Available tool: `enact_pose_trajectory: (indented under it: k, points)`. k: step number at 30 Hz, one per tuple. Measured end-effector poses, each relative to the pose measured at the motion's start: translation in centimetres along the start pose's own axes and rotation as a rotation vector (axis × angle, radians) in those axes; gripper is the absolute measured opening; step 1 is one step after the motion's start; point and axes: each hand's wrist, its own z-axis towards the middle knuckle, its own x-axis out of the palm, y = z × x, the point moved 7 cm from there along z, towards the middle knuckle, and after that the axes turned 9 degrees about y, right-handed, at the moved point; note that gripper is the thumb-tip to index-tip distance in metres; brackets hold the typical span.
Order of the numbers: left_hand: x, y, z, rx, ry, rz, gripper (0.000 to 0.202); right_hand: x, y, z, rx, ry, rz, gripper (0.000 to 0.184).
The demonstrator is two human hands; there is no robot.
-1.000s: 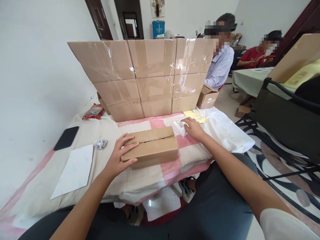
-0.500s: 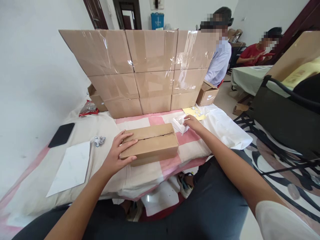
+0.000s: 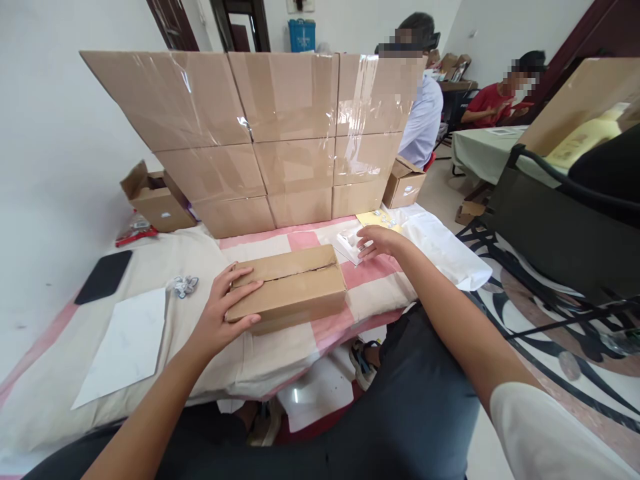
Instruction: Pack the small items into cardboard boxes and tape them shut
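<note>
A long brown cardboard box (image 3: 295, 283) lies on the cloth in front of me, its top seam slightly parted. My left hand (image 3: 227, 303) rests on its left end, fingers spread over the top and thumb along the near edge. Just past the right end sits a small white open box (image 3: 346, 245), partly hidden by my right hand (image 3: 377, 243). That hand hovers over it with loosely bent fingers apart, and I see no object in them. Behind it lies a yellow sheet (image 3: 370, 219) with several small silvery pieces on it.
A wall of taped cardboard boxes (image 3: 295, 160) stands across the back, with small cartons (image 3: 404, 187) beside it. To the left are a black phone-like slab (image 3: 104, 277), a white sheet (image 3: 125, 343) and a clear crinkled bundle (image 3: 185, 287). Two people sit beyond.
My view has shifted, so most things appear further left. My right hand has lifted slightly from the small white box. The left hand stays on the cardboard box.
</note>
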Motion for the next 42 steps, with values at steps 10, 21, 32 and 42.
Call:
enact_pose_trajectory:
  k: [10, 21, 32, 42]
  points:
    - [0.0, -0.1, 0.1, -0.013, 0.000, -0.008, 0.046, 0.2, -0.2, -0.1, -0.019, -0.058, 0.031, 0.018]
    - [0.0, -0.2, 0.1, -0.016, 0.003, 0.001, 0.047, 0.3, -1.2, 0.5, -0.099, -0.128, 0.073, 0.024]
    - [-0.1, -0.2, 0.1, -0.011, -0.002, 0.010, 0.047, 0.1, -2.6, 0.6, -0.134, -0.258, 0.170, 0.032]
    - [-0.2, -0.3, 0.4, -0.003, -0.009, 0.016, 0.046, 0.5, -2.9, -0.1, -0.243, -0.257, 0.218, 0.027]
